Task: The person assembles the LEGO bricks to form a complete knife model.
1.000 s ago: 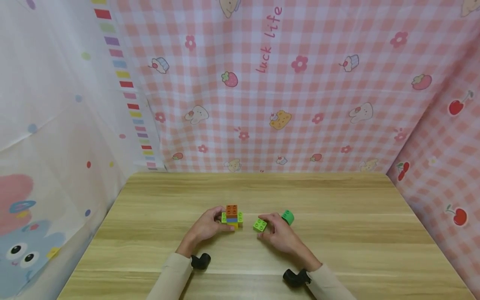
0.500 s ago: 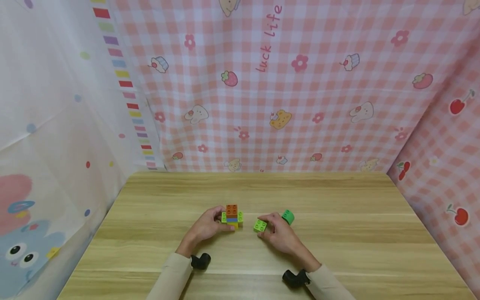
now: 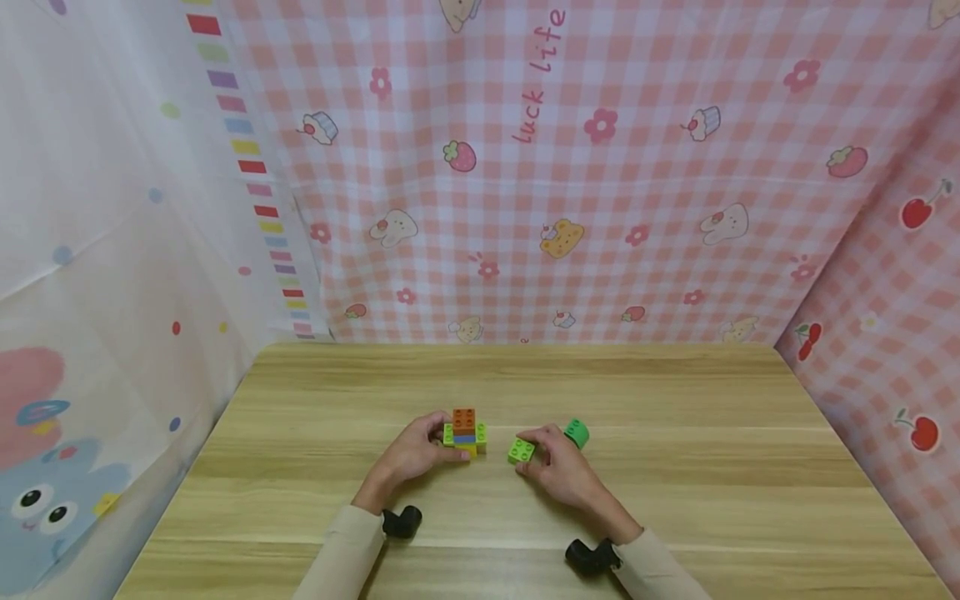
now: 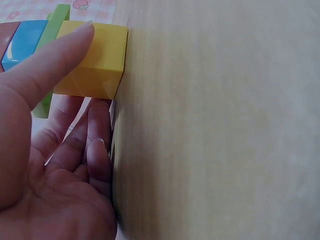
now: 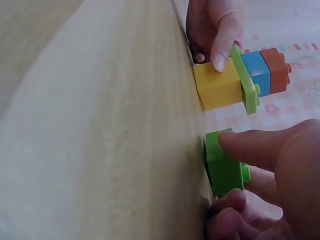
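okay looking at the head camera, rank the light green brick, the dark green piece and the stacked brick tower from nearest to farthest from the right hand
1. light green brick: pinched by the right hand, at its fingertips.
2. dark green piece: just behind the hand, to its right.
3. stacked brick tower: to the left, held by the left hand.

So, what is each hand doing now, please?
Left hand: holds the brick stack on the table.
Right hand: pinches the light green brick.
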Action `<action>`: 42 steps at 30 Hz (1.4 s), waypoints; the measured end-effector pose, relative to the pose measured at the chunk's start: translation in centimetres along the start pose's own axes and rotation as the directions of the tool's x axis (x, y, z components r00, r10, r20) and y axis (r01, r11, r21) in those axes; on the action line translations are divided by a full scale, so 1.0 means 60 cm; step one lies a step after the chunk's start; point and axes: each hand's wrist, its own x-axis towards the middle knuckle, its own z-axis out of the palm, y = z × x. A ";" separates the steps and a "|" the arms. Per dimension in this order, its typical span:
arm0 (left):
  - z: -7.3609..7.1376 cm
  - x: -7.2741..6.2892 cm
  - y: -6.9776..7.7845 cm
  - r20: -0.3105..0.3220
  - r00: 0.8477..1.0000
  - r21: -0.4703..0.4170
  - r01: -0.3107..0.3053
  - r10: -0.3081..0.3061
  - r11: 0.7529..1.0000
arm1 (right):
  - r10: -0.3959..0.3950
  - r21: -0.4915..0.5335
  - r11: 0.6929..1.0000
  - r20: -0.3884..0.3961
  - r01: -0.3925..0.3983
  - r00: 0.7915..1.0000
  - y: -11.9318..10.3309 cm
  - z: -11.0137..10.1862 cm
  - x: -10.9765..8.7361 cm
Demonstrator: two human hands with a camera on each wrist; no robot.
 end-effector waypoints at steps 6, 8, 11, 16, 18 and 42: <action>-0.001 -0.001 0.001 -0.006 1.000 -0.001 0.006 -0.006 1.000 | -0.015 0.014 1.000 0.015 0.014 1.000 -0.005 -0.005 0.003; -0.001 -0.001 0.002 -0.006 1.000 -0.001 0.009 -0.009 1.000 | -0.015 0.028 1.000 0.022 0.015 1.000 -0.007 -0.007 0.005; -0.001 -0.001 0.002 -0.002 1.000 -0.002 0.007 -0.007 1.000 | -0.013 0.051 0.999 0.040 0.011 0.999 -0.011 -0.009 0.007; -0.001 0.000 0.001 0.006 1.000 -0.008 -0.003 0.003 1.000 | 0.009 0.129 0.992 0.074 -0.018 0.997 -0.020 -0.017 0.008; 0.000 0.000 0.001 0.006 1.000 -0.008 -0.005 0.005 1.000 | 0.021 0.160 0.987 0.084 -0.034 0.996 -0.026 -0.021 0.009; -0.001 -0.001 0.003 0.005 1.000 -0.002 -0.007 0.007 1.000 | -0.133 0.214 0.969 0.019 0.126 0.991 -0.103 -0.043 0.056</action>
